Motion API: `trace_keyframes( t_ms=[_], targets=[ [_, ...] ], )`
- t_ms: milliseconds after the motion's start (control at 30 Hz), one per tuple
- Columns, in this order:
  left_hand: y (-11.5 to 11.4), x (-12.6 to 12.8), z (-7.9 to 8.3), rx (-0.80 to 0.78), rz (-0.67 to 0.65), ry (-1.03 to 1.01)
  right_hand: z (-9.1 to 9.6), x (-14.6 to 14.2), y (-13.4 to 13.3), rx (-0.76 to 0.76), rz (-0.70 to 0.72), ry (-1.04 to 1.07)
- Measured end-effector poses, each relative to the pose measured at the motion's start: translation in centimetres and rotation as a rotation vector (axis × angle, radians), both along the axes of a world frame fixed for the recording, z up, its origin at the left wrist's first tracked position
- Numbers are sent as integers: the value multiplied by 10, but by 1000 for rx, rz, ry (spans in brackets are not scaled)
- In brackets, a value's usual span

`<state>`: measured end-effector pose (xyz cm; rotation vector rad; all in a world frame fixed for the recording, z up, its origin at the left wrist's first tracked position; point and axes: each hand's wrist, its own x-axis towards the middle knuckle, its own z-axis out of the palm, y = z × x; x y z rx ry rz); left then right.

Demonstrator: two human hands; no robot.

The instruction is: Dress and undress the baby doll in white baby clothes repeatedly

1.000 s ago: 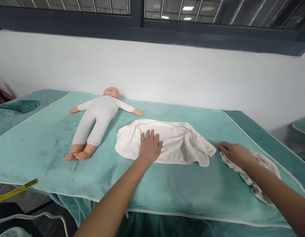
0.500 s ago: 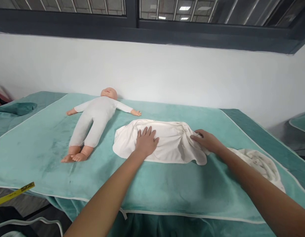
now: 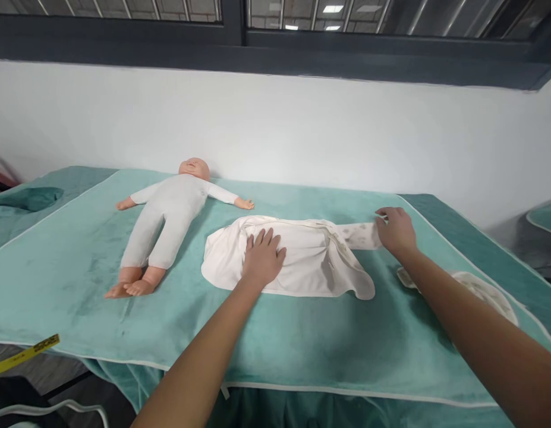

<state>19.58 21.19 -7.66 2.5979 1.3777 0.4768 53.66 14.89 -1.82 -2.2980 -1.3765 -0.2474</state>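
A white baby garment [image 3: 302, 255] lies on the green cover, partly folded, with a seam edge and creases toward its right side. My left hand [image 3: 263, 257] rests flat on its middle, fingers spread. From its right end a pale sleeve with faint spots [image 3: 359, 236] stretches out sideways. My right hand [image 3: 396, 230] is at the end of that sleeve, fingers bent in a pinch on it; the fingertips are partly hidden. Left of the garment a baby doll [image 3: 175, 202] in a white suit lies on its back, arms out.
A crumpled white cloth [image 3: 484, 291] lies at the right, partly behind my right forearm. The green cover [image 3: 324, 345] drapes over the table's front edge. A white wall [image 3: 275, 131] stands behind. A yellow strip [image 3: 25, 355] and a pale cable are at lower left.
My right hand has moved right and away from me, from the garment's right edge, and the sleeve now lies drawn out. My left hand stays flat on the garment.
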Motion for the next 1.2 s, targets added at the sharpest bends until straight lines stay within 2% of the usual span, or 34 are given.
trace_keyframes(
  t_ms=[67,200,333,433,567,800,1000,1200],
  targets=[
    [0,0,0,1,3,-5,-7,-12,0,34,15,-35],
    [0,0,0,5,2,-18,-18,-47,-8,-66,112,43],
    [0,0,0,10,8,-35,-17,-81,-9,-110,136,283],
    [0,-1,-1,14,8,-50,-13,-97,-2,-146,135,318],
    [0,-2,-1,13,9,-61,-8,-104,7,-205,104,394],
    [1,-3,1,9,2,-82,-1,-105,10,-126,89,575],
    [1,-4,2,2,-1,-87,-12,-115,-11,-179,82,530],
    [1,-3,1,10,5,-87,-11,-122,-46,-309,72,152]
  ],
)
